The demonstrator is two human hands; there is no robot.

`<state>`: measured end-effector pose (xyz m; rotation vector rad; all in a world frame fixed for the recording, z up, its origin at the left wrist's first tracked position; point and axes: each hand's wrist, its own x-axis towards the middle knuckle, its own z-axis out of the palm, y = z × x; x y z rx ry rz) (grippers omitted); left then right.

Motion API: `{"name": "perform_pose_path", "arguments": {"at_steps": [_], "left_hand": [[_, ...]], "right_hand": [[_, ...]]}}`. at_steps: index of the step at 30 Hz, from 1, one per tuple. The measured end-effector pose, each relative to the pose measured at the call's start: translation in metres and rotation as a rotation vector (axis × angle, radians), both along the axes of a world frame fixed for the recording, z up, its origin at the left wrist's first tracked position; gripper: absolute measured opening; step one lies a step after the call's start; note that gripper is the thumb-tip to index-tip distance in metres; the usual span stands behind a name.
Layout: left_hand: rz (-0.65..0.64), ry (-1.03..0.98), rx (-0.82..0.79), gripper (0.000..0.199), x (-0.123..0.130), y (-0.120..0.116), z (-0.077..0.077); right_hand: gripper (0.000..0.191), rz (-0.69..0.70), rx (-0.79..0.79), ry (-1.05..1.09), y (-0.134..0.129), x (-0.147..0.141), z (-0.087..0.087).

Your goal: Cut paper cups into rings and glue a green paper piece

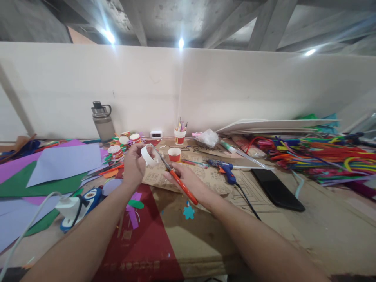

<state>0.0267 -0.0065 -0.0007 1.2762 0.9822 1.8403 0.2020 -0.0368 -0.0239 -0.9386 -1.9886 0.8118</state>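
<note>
White paper ring [150,156]: head view, the only one; up over the middle of the worktop [326,229], pinched by its left side in the left hand [134,164]. Looks like paper, can't confirm. Thin wall, so a tight pinch could crease or flatten it.
Red-handled scissors [186,190]: grasped in the right hand [188,178], blades angled up and left at the ring's right side. Can't tell if they touch it or only overlap in view. A wrist twist could tear the edge or send the cut off line.
Left fingers: close to the blade tips; a slip could nick them.
Small red-and-white cup [174,155]: on the worktop just beyond the blades; contents unclear. A low sweep of either hand could tip it.
Blue glue gun [228,174]: lying right of the scissors, nozzle pointing left; can't tell if hot. If so, reaching that way risks a burn.
Black cord [248,201]: trails from the gun towards the right forearm; a snag could drag it.
Blue flower cutout [188,212]: small and loose below the scissors handles, easily brushed away by a sleeve or wrist.
</note>
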Motion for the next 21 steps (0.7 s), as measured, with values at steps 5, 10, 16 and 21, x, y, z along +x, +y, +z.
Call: {"name": "perform_pose_path", "arguments": {"at_steps": [5,10,16,21], "left_hand": [[-0.024,-0.014,0.0,0.023,-0.003,0.004,-0.004],[-0.066,-0.034,0.007,0.023,-0.008,0.013,-0.01],[-0.134,-0.068,-0.031,0.028,-0.012,0.015,-0.008],[-0.178,-0.091,-0.064,0.027,-0.011,0.014,-0.004]], "right_hand": [[0.019,-0.008,-0.003,0.003,0.0,-0.001,-0.001],[0.021,-0.001,-0.002,-0.006,0.002,-0.001,-0.005],[0.024,-0.007,-0.019,-0.036,0.001,0.0,0.001],[0.025,-0.024,-0.023,-0.039,-0.003,-0.001,0.007]]}}
